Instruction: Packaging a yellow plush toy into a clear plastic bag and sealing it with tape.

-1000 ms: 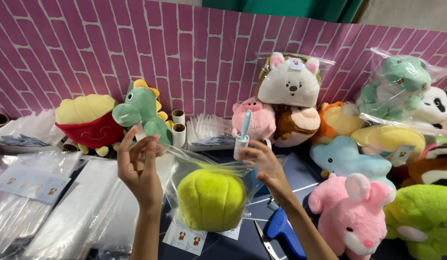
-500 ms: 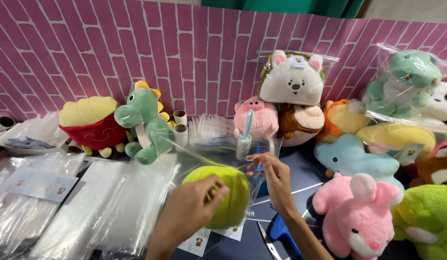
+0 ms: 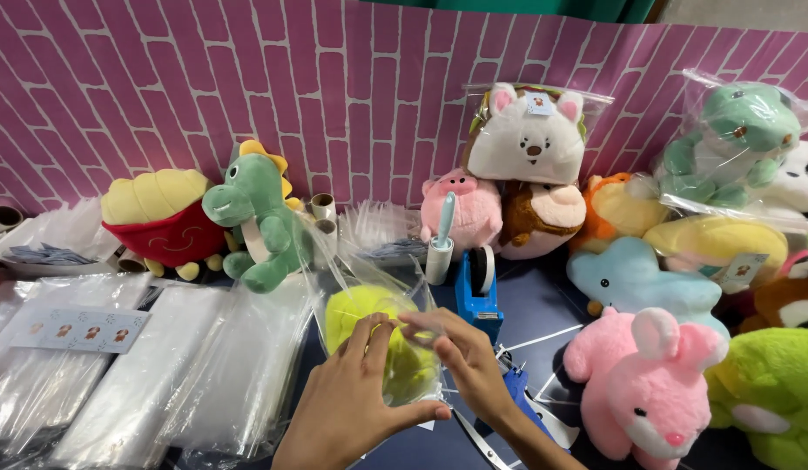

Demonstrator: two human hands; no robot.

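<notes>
Yellow-green plush toy [image 3: 373,335] sits inside a clear plastic bag [image 3: 369,296], right between the two hands, low on the dark bench [image 3: 543,305]. A second ago the left hand [image 3: 356,405] was up in the air, away from the bag, and half a second ago it was reaching across the toy. Now it has come down and its grip is closed around the front of the bag, fingers spread over the soft toy and thumb below. The right hand [image 3: 465,361] was pinching the bag's edge before; now its grip is pressed shut on the plastic just beside the left fingers, so both hands touch the bag at the same spot. That looks like the toy is all the way in, and the hands are now squeezing and flattening the bag around it, maybe getting the open part ready to close. The top of the bag sticks up behind the grip, loose and crinkly. Just past the right grip stands a blue tape holder [image 3: 478,292] and a small lint roller [image 3: 441,244]. To the left of the grip lie flat empty bags [image 3: 160,374]. A green dinosaur toy [image 3: 260,222] sits farther back on that side.
</notes>
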